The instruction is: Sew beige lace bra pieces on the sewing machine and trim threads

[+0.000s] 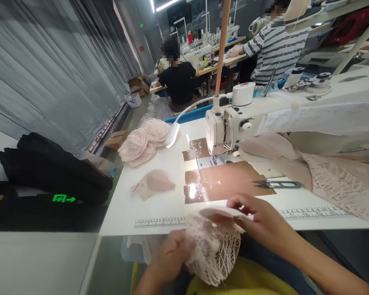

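Observation:
A pale pink lace piece (224,250), shaped like a bra cup, hangs between my hands at the table's front edge. My left hand (176,250), a little blurred, is closed on its left side. The thumb and fingers of my right hand (255,215) pinch its smooth upper edge at the right. Beyond my hands stands a white sewing machine (221,127), its needle area lit. Another single lace cup (155,182) lies on the table to the left. Behind it is a stack of lace cups (144,141).
Thread snips (276,184) lie right of the brown-taped machine bed (221,180). More lace and smooth fabric (335,180) is heaped at the right. A ruler strip (160,222) runs along the front edge. A lamp (172,135) bends over the table. Two people sit at machines beyond.

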`<control>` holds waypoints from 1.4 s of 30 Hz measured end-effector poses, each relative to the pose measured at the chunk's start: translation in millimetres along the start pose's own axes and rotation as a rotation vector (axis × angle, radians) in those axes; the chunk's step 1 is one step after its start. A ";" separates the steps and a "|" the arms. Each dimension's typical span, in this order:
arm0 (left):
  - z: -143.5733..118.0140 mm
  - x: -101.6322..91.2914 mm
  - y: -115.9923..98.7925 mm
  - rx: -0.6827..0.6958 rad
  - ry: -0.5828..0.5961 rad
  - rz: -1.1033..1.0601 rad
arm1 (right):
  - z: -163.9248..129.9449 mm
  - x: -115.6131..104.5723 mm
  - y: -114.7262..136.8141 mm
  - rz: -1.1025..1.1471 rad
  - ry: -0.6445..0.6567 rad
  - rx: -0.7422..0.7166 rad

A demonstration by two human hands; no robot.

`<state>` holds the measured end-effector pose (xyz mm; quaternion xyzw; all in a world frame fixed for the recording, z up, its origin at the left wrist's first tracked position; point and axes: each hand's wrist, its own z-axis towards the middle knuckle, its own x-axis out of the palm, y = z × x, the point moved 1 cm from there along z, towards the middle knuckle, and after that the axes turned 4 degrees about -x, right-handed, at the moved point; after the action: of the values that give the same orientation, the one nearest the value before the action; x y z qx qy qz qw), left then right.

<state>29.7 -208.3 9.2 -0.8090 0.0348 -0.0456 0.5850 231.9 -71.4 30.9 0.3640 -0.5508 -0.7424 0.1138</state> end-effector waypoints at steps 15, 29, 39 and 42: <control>60.0 -14.9 -37.8 0.031 0.159 0.080 | 8.5 20.5 -4.2 0.796 0.499 0.270; 47.4 -5.6 -74.3 0.233 0.510 0.485 | 21.9 -3.7 -16.4 -0.026 0.103 0.109; 50.8 -12.9 -77.9 0.431 0.427 0.439 | 25.3 -5.7 -9.6 0.002 0.162 0.052; 62.8 -16.9 -79.8 0.403 0.194 0.396 | 28.7 -4.4 -5.0 0.133 0.266 0.005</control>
<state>20.4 -122.3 64.8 -0.6460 0.2377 -0.0137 0.7252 217.1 -46.0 31.9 0.4223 -0.5555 -0.6770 0.2338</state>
